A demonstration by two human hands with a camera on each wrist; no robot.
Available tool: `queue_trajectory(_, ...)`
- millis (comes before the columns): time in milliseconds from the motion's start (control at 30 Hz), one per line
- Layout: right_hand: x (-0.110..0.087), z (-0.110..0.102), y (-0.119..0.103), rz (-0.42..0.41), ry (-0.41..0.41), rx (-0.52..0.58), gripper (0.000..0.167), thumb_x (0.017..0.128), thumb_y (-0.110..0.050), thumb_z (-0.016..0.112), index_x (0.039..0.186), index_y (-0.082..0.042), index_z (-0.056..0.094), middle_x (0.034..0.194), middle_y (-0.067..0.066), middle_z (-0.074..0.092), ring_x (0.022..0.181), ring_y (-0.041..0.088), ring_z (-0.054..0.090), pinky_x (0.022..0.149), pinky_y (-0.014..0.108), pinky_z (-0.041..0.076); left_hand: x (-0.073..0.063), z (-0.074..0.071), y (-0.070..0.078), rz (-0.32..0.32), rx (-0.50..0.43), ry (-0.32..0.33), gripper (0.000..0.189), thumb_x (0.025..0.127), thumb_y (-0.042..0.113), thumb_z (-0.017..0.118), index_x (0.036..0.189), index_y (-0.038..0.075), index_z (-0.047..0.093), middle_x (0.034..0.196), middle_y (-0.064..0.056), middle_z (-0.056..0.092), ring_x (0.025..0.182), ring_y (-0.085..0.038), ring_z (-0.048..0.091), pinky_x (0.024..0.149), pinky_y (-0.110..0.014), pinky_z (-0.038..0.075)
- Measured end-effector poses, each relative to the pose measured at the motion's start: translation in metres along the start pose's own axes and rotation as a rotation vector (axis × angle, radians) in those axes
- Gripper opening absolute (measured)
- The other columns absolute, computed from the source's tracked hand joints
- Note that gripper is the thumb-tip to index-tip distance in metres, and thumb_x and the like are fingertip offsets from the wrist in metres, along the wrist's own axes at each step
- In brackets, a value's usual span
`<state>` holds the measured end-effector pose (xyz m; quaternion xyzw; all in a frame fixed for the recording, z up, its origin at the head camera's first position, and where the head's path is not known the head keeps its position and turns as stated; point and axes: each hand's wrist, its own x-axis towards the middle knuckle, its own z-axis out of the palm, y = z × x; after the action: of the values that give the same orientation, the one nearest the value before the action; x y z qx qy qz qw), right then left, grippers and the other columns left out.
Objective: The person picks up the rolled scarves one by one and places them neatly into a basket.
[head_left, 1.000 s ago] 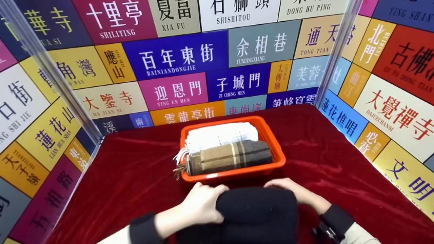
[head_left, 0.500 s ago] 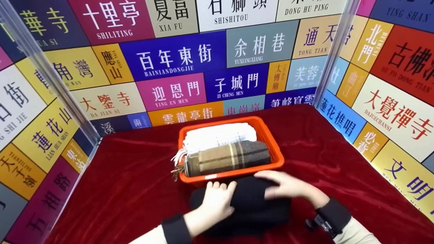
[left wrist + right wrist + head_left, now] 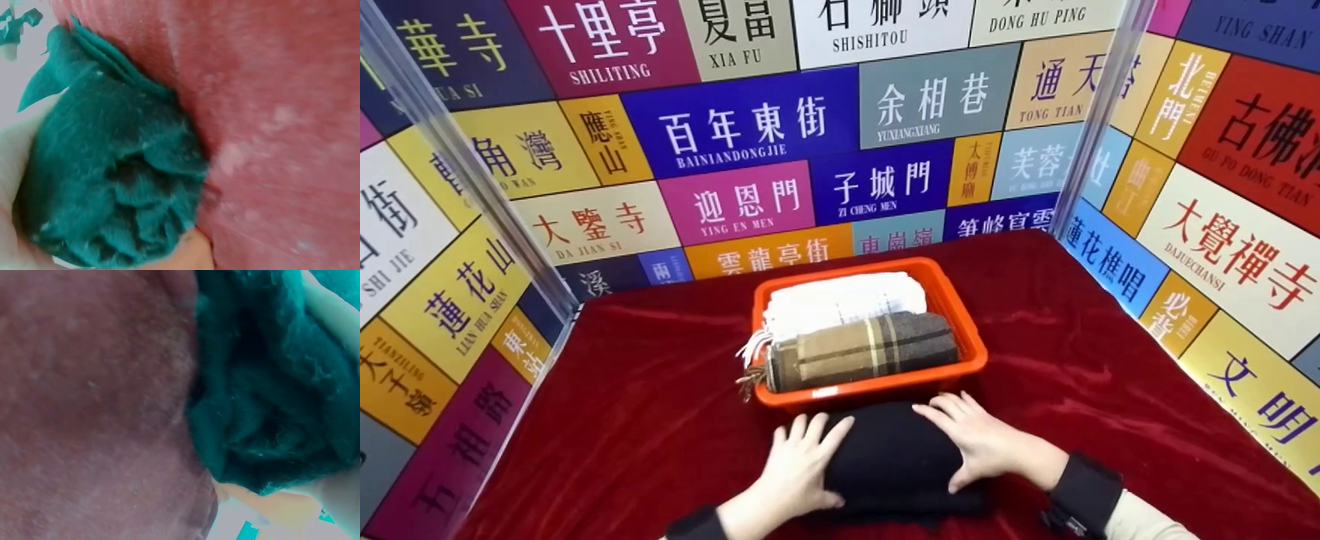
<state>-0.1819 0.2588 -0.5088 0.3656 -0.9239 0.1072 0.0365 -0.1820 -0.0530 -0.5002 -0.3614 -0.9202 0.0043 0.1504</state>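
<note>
A rolled black cloth (image 3: 892,457) lies on the table just in front of the orange basket. My left hand (image 3: 795,469) grips its left end, fingers over the far side and thumb on the near side. At the other end my right hand (image 3: 990,444) holds the roll in the same way. Both wrist views show the cloth in a teal tint: the coiled left end (image 3: 112,169) and the folded right end (image 3: 275,399). A loose flap sticks out from the roll in the left wrist view. Some of the fingers are hidden behind the cloth.
The orange basket (image 3: 971,356) holds a white rolled cloth (image 3: 847,300) with fringe and a brown-grey plaid rolled scarf (image 3: 862,352), side by side. Dark red velvet (image 3: 1080,390) covers the table. Sign-printed walls (image 3: 750,120) enclose the back and both sides.
The black roll has gone from raised near the front edge down onto the table by the basket. Both hands have shifted to its two ends. The basket's contents look the same.
</note>
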Motion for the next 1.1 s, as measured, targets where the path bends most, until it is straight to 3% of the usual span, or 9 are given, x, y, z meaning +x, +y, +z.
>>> queue_trajectory(133, 0.000, 0.006, -0.002, 0.021, -0.034, 0.022, 0.121, 0.045, -0.046, 0.084, 0.141, -0.004, 0.025, 0.139, 0.025, 0.031, 0.124, 0.045, 0.033, 0.095, 0.062, 0.029, -0.007, 0.000, -0.013, 0.004, -0.147, -0.112, 0.114, 0.041, 0.049, 0.084, 0.137, 0.017, 0.033, 0.130, -0.013, 0.043, 0.114, -0.041, 0.045, 0.067, -0.047, 0.050)
queue_trajectory(267, 0.002, 0.008, -0.003, 0.069, -0.069, 0.041, 0.123, 0.047, -0.046, 0.084, 0.143, -0.004, 0.021, 0.141, 0.024, 0.031, 0.125, 0.038, 0.036, 0.094, 0.054, 0.035, -0.009, 0.004, -0.031, 0.017, -0.423, -0.153, 0.102, 0.044, 0.033, 0.087, 0.132, 0.013, 0.039, 0.134, -0.014, 0.041, 0.117, -0.043, 0.042, 0.083, -0.048, 0.047)
queue_trajectory(433, 0.004, 0.012, 0.002, 0.062, -0.033, 0.071, 0.124, 0.048, -0.044, 0.085, 0.143, 0.000, 0.019, 0.133, 0.023, 0.041, 0.118, 0.036, 0.043, 0.091, 0.051, 0.038, -0.014, 0.013, -0.043, -0.049, -0.700, -0.194, 0.097, 0.045, 0.025, 0.087, 0.129, 0.019, 0.040, 0.134, -0.019, 0.035, 0.115, -0.039, 0.046, 0.089, -0.046, 0.044)
queue_trajectory(567, 0.004, 0.016, 0.008, 0.029, 0.045, 0.128, 0.117, 0.046, -0.037, 0.087, 0.136, 0.009, 0.027, 0.128, 0.022, 0.046, 0.113, 0.033, 0.046, 0.091, 0.049, 0.037, -0.016, 0.017, -0.042, -0.079, -0.732, -0.177, 0.099, 0.042, 0.024, 0.088, 0.129, 0.018, 0.039, 0.125, -0.011, 0.043, 0.107, -0.030, 0.052, 0.088, -0.039, 0.045)
queue_trajectory(667, 0.007, 0.018, 0.010, 0.004, 0.086, 0.140, 0.102, 0.044, -0.037, 0.087, 0.125, 0.005, 0.042, 0.120, 0.017, 0.053, 0.105, 0.030, 0.049, 0.086, 0.044, 0.038, -0.016, 0.016, -0.040, -0.114, -0.710, -0.186, 0.104, 0.040, 0.024, 0.089, 0.131, 0.015, 0.038, 0.121, -0.009, 0.046, 0.102, -0.030, 0.055, 0.085, -0.039, 0.046)
queue_trajectory(767, 0.009, 0.019, 0.012, 0.018, 0.068, 0.159, 0.089, 0.043, -0.040, 0.086, 0.115, -0.003, 0.049, 0.115, 0.017, 0.053, 0.103, 0.032, 0.047, 0.083, 0.044, 0.037, -0.015, 0.012, -0.039, -0.159, -0.660, -0.241, 0.111, 0.040, 0.026, 0.089, 0.135, 0.015, 0.033, 0.123, -0.009, 0.045, 0.092, -0.034, 0.058, 0.078, -0.041, 0.048)
queue_trajectory(900, 0.009, 0.016, 0.014, 0.115, -0.017, 0.238, 0.082, 0.047, -0.037, 0.085, 0.112, -0.005, 0.047, 0.112, 0.014, 0.053, 0.103, 0.034, 0.046, 0.082, 0.048, 0.035, -0.012, 0.011, -0.036, -0.203, -0.637, -0.277, 0.112, 0.040, 0.026, 0.089, 0.135, 0.018, 0.031, 0.124, -0.008, 0.042, 0.082, -0.035, 0.059, 0.069, -0.041, 0.049)
queue_trajectory(1000, 0.008, 0.015, 0.018, 0.142, -0.032, 0.272, 0.076, 0.050, -0.033, 0.083, 0.112, -0.007, 0.047, 0.104, 0.004, 0.055, 0.095, 0.026, 0.050, 0.080, 0.042, 0.040, -0.012, 0.013, -0.032, -0.227, -0.658, -0.247, 0.108, 0.040, 0.020, 0.088, 0.133, 0.020, 0.033, 0.122, -0.007, 0.042, 0.080, -0.033, 0.059, 0.067, -0.039, 0.049)
queue_trajectory(1100, 0.005, 0.016, 0.020, 0.133, 0.016, 0.297, 0.067, 0.052, -0.027, 0.081, 0.108, -0.011, 0.048, 0.097, -0.003, 0.055, 0.088, 0.018, 0.053, 0.077, 0.034, 0.043, -0.013, 0.018, -0.028, -0.247, -0.703, -0.190, 0.102, 0.041, 0.011, 0.085, 0.130, 0.021, 0.037, 0.119, -0.006, 0.044, 0.079, -0.032, 0.059, 0.065, -0.037, 0.049)
